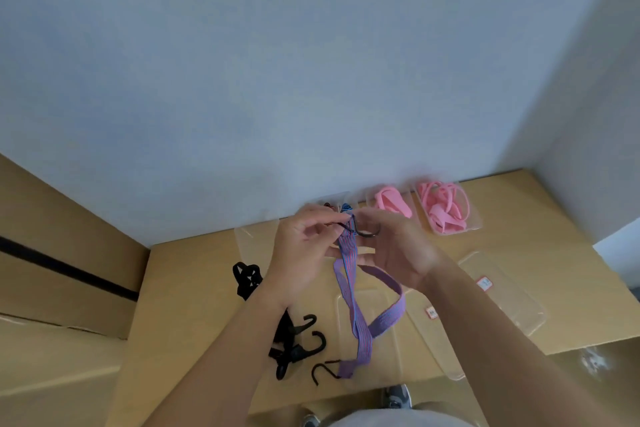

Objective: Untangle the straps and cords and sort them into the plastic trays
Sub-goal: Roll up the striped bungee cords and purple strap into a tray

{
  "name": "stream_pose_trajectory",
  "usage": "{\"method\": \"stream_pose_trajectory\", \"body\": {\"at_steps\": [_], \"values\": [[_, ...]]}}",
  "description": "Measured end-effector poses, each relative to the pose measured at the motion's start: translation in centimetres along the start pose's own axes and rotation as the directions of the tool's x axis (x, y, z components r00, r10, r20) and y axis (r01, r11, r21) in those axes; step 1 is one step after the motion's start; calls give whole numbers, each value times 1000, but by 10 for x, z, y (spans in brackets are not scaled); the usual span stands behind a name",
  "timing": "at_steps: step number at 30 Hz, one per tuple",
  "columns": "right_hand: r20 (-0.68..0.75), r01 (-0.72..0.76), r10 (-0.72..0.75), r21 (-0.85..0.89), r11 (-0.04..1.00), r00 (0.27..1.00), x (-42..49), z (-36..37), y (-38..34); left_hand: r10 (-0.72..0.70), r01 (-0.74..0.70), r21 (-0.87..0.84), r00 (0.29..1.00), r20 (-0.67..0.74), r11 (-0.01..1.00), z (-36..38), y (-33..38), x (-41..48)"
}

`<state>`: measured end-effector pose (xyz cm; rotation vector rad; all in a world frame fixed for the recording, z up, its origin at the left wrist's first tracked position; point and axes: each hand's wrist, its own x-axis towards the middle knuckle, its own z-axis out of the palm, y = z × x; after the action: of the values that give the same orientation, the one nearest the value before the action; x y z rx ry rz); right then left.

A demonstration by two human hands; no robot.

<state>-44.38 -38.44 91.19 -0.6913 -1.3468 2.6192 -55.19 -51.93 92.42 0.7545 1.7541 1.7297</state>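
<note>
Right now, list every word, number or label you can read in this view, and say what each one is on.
No text here can be read.
Red-bordered sticker on the clear tray at right: printed marks, too blurred to read.
Red-bordered sticker on the clear tray in the middle: too blurred and partly cut off by the right forearm.
Straps, hooks, cardboard and wall: no lettering visible.
</note>
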Motion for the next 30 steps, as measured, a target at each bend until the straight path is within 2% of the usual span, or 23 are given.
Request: {"method": "stream_pose_trajectory", "body": {"at_steps": [4, 7, 11, 17, 23, 26, 28, 30], "values": [[59, 115, -107, -152, 982, 992, -24, 19, -27, 169, -171, 62, 985, 36, 983, -7, 33, 3], [55, 204, -197, -231, 951, 979, -40, 36, -42, 222, -223, 62, 975, 33, 973, -13, 53, 1], [-8, 316, -340, -349, 882, 940, -56, 62, -52, 182, -183, 20, 982, 55, 983, -19, 77, -8], [-83, 397, -476, -438, 807, 875, -71, 84, -52, 88, -92, 8, 973, 215, 996, -30, 111, -21], [-99, 426, -532, -485, 764, 841, -77, 100, -47, 142, -191, 161, 952, 272, 968, -41, 117, -16], [-101, 402, -476, -400, 824, 874, -81, 101, -40, 145, -172, 106, 964, 223, 979, -46, 123, -13], [-107, 373, -454, -422, 826, 885, -84, 103, -36, 180, -201, 98, 966, 185, 975, -49, 125, -11], [-152, 363, -479, -468, 806, 865, -83, 106, -31, 214, -227, 78, 965, 150, 971, -51, 127, -9]]}}
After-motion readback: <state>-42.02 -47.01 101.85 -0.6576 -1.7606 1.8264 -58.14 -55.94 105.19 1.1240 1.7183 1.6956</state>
